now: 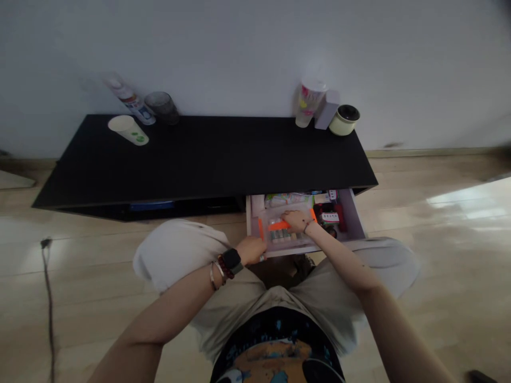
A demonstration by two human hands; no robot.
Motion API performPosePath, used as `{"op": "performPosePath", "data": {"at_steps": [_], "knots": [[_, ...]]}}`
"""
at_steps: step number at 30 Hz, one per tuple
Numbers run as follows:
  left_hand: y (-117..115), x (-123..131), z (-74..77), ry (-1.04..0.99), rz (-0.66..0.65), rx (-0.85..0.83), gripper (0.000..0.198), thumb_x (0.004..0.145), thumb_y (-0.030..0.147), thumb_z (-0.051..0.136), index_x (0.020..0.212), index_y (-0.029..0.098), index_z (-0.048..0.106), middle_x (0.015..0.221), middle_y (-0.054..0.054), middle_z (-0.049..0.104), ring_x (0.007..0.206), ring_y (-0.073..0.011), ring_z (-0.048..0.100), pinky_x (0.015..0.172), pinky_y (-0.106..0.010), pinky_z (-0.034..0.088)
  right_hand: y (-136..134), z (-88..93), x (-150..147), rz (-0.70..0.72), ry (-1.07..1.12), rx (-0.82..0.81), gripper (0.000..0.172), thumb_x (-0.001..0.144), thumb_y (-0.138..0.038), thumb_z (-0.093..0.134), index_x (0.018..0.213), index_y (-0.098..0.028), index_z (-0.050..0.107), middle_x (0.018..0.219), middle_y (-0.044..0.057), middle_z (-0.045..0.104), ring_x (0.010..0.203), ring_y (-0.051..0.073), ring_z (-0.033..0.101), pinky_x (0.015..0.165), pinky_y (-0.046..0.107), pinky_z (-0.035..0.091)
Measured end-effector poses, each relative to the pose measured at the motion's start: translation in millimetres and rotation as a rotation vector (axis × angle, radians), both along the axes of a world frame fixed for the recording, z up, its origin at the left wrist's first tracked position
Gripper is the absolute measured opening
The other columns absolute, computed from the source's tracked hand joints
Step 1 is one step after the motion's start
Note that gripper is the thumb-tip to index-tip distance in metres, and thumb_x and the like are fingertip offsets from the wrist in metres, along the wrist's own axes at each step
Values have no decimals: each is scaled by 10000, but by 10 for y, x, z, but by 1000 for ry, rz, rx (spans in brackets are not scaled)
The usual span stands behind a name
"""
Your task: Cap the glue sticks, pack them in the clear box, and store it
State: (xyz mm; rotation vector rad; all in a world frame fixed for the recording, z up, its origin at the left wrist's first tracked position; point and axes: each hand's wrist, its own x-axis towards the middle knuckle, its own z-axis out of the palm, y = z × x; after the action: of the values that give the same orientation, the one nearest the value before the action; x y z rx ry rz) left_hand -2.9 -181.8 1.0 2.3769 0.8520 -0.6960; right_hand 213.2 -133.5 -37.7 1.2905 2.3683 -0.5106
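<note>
I squat in front of a low black cabinet (207,159) whose white drawer (355,215) is pulled out. My left hand (250,250), with a watch and bracelets on its wrist, is closed on the drawer's front edge. My right hand (296,220) reaches into the drawer and rests with curled fingers on a clear plastic box with orange clasps (279,230). Small packets and a red item (329,215) lie beside the box in the drawer.
On the cabinet top stand a paper cup (128,129), a bottle (128,98) and a dark jar (162,106) at the left, and a clear cup (309,102), a small box (327,109) and a round container (345,119) at the right. A cable (48,287) lies on the wood floor.
</note>
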Motion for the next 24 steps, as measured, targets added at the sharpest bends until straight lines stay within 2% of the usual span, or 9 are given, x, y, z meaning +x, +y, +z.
{"op": "performPosePath", "data": {"at_steps": [6, 10, 18, 22, 24], "knots": [[16, 26, -11, 33, -8, -24, 261, 899, 349, 607, 988, 165, 768, 976, -155, 748, 940, -297, 709, 786, -363, 546, -34, -294, -122, -6, 41, -24, 434, 800, -326, 719, 1169, -115, 629, 1229, 166, 668, 1072, 298, 667, 849, 334, 519], [20, 45, -20, 40, -12, -38, 261, 888, 340, 620, 996, 154, 769, 985, -170, 746, 950, -315, 709, 778, -379, 549, -56, -391, -154, -1, 74, -36, 437, 824, -339, 709, 1194, -126, 615, 1257, 168, 656, 1097, 299, 655, 870, 341, 518], [58, 78, -30, 22, -24, -44, 262, 864, 375, 640, 920, 155, 771, 923, -159, 744, 905, -306, 714, 758, -371, 540, -116, -413, -197, -34, 40, -20, 449, 830, -286, 699, 1236, -120, 605, 1279, 165, 636, 1116, 281, 652, 894, 352, 528], [73, 92, -57, 10, -64, -77, 341, 848, 470, 665, 1001, 179, 754, 984, -147, 747, 954, -313, 709, 798, -384, 537, -133, -371, -250, -58, 2, 3, 441, 828, -236, 690, 1253, -146, 615, 1241, 158, 660, 1100, 294, 658, 873, 377, 535], [76, 90, -84, 1, -90, -86, 341, 822, 450, 708, 1051, 198, 739, 1021, -135, 748, 1001, -316, 700, 826, -387, 530, -140, -336, -269, -69, -16, 10, 420, 850, -213, 659, 1266, -169, 618, 1241, 159, 665, 1101, 288, 658, 875, 381, 530]]}}
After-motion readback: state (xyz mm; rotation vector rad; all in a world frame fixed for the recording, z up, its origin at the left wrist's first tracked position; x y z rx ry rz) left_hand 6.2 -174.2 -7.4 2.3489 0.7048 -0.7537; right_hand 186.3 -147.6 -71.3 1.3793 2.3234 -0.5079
